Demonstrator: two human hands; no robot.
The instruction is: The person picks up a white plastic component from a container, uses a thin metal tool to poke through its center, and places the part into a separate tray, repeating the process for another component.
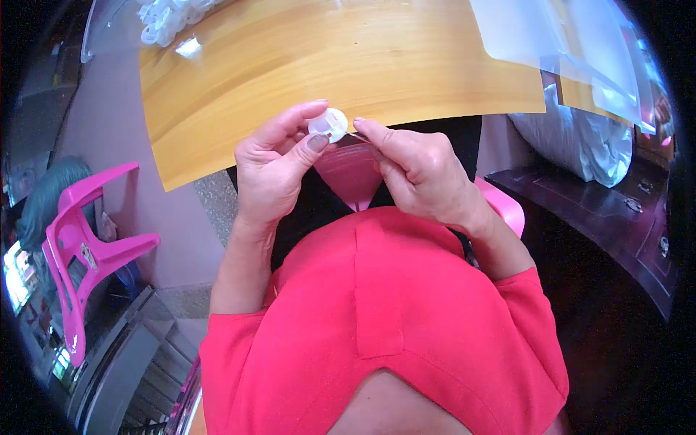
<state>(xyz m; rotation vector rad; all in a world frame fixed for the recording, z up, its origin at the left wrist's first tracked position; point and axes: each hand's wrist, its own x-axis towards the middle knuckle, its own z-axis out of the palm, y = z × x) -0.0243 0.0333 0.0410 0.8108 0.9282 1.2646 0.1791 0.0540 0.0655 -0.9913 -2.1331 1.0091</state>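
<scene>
Now — left hand (272, 161) pinches round white piece (336, 120) by its rim; right hand (424, 167) — fingers curled — grips thin tool (357, 135) beside it.

Your small white round piece (330, 123) looks like smooth plastic; your thin tool (355, 135) seems metallic. Your bench (326, 65) shows glossy wood grain, your red top (312, 312) matt cloth, the pink chair (88, 243) shiny plastic.
</scene>
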